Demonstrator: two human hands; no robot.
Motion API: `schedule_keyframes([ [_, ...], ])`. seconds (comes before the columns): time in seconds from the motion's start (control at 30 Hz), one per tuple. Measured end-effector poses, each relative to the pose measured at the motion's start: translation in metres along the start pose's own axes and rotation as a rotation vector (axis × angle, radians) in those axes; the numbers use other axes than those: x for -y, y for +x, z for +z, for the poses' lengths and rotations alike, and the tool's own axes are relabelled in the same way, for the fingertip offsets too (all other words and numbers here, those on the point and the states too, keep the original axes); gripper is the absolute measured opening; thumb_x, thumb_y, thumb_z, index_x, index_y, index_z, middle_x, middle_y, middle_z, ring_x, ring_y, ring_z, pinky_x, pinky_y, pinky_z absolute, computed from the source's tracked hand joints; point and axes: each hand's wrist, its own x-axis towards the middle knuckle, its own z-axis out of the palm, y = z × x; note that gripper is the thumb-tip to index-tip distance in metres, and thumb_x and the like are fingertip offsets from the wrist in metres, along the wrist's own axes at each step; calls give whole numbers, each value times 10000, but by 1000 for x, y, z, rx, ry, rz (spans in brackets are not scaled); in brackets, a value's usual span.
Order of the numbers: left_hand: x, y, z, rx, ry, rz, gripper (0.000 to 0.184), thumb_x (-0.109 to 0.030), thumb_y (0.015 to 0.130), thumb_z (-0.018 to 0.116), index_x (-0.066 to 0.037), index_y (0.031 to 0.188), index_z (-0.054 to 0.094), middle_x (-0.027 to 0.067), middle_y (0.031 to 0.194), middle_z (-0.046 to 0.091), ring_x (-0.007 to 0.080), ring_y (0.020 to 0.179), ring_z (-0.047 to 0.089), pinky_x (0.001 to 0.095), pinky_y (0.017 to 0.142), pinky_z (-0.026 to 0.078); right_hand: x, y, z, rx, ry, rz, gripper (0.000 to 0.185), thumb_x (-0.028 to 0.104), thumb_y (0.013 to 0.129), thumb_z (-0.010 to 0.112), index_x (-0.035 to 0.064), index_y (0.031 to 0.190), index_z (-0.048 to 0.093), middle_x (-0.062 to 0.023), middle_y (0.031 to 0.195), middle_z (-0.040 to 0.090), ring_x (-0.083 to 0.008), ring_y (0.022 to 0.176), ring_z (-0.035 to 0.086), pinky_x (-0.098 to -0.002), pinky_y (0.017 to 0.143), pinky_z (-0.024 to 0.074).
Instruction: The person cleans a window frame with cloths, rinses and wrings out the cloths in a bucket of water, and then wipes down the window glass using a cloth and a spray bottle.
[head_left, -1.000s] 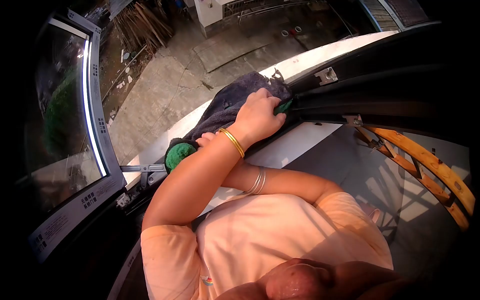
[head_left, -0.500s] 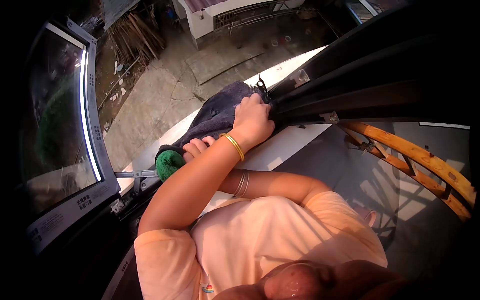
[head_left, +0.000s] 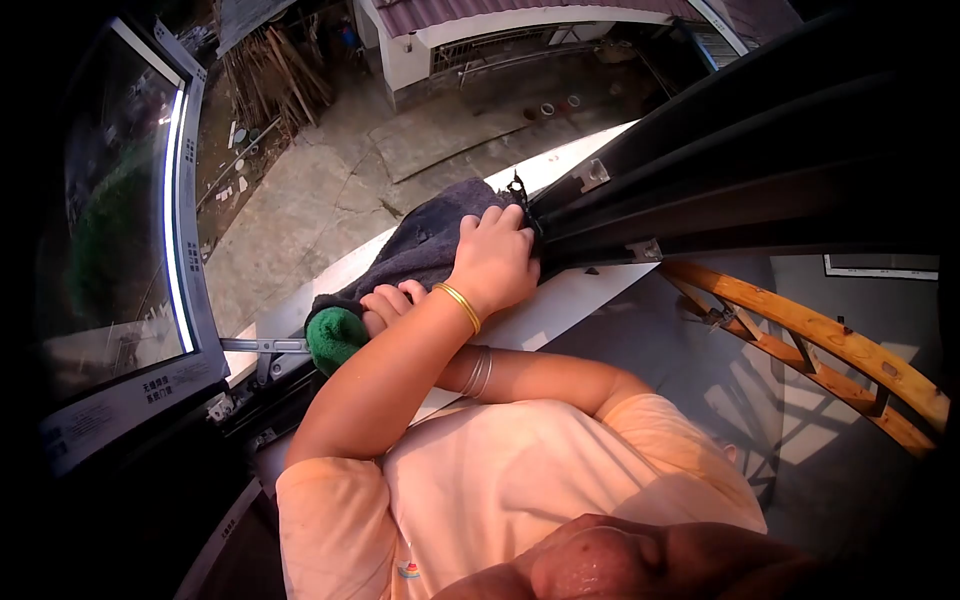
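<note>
A dark purple-grey cloth [head_left: 425,235] with a frayed end lies bunched over the white window sill [head_left: 570,150]. My arms cross. My left hand [head_left: 495,262], with a gold bracelet at the wrist, is closed on the cloth's right end, beside the black window frame. Under the left forearm, my right hand [head_left: 392,305] has its fingers bent over the cloth's lower left part; its palm is hidden. Silver bangles circle the right wrist. A green fluffy cloth [head_left: 336,338] sits against the right hand's fingers, at the dark cloth's left end.
An open window sash [head_left: 195,260] stands outward at left, joined by a metal stay arm [head_left: 265,346]. Black frame rails [head_left: 720,190] run along the right. A wooden ladder [head_left: 810,320] leans at right. Far below lies a concrete yard [head_left: 300,200] with stacked poles [head_left: 275,75].
The camera view has shifted slightly. My left hand sits a little lower, its fingers slightly more spread on the dark cloth. The right hand stays on the cloth beside the green one.
</note>
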Motion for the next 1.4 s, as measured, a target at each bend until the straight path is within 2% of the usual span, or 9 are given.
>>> schedule_keyframes([
  [0.17,32,19,31,11,-548,-130,300,-262,777,718,-50,953,598,125,993,599,298,1061,518,387,913,382,4,-2,3,118,165,53,310,275,779,574,28,966,576,-118,1125,576,-297,1072,536,-489,928,374],
  [0.27,23,16,21,52,-1178,-248,113,-64,841,656,20,794,598,13,1018,457,118,977,430,226,857,348,1,1,1,38,136,2,305,275,778,570,28,957,574,-117,1103,581,-297,1062,543,-487,921,379],
  [0.37,0,12,-19,-75,-1324,-42,76,-39,855,634,22,809,630,0,1042,455,110,987,438,229,858,357,-2,9,-11,105,128,11,308,275,779,567,25,958,573,-110,1059,585,-296,1027,551,-487,902,387],
  [0.77,-122,21,-205,-173,-1673,394,94,-64,880,643,21,892,680,6,1033,511,94,946,503,237,856,405,-16,106,-105,-149,333,-295,158,214,777,597,119,834,484,-78,828,477,-237,898,510,-384,879,426],
  [0.87,-145,26,-241,-238,-1622,467,103,-63,888,645,25,924,684,4,994,559,95,895,559,245,839,447,-21,110,-115,-228,-141,-252,349,327,951,553,87,1205,551,-67,1170,572,-224,1158,509,-384,998,395],
  [0.97,-171,24,-280,-272,-1571,499,112,-65,893,640,17,964,666,55,855,690,106,750,634,258,713,525,-9,129,-164,-154,-8,-149,514,350,938,550,130,1392,457,-25,1387,515,-238,1318,427,-439,1082,315],
  [1.17,-245,35,-400,-416,-1449,632,215,-108,904,648,17,1071,596,110,1010,680,221,889,671,332,781,547,1,171,-275,-519,-252,-293,270,131,800,611,65,1061,605,-89,1076,622,-255,1122,521,-499,1034,305],
  [1.23,-262,53,-446,-248,-1419,872,112,-100,935,517,-58,922,621,95,826,666,242,732,641,420,709,534,1,175,-306,-584,-296,-316,190,105,775,594,46,954,572,-83,1011,615,-252,1104,535,-497,1062,297],
  [1.4,-298,33,-496,-350,-1340,710,183,-205,997,484,-93,960,624,76,881,671,236,839,656,419,749,544,-8,169,-369,-636,-316,-301,202,95,749,615,54,940,564,-81,975,597,-249,1080,538,-496,1094,283],
])
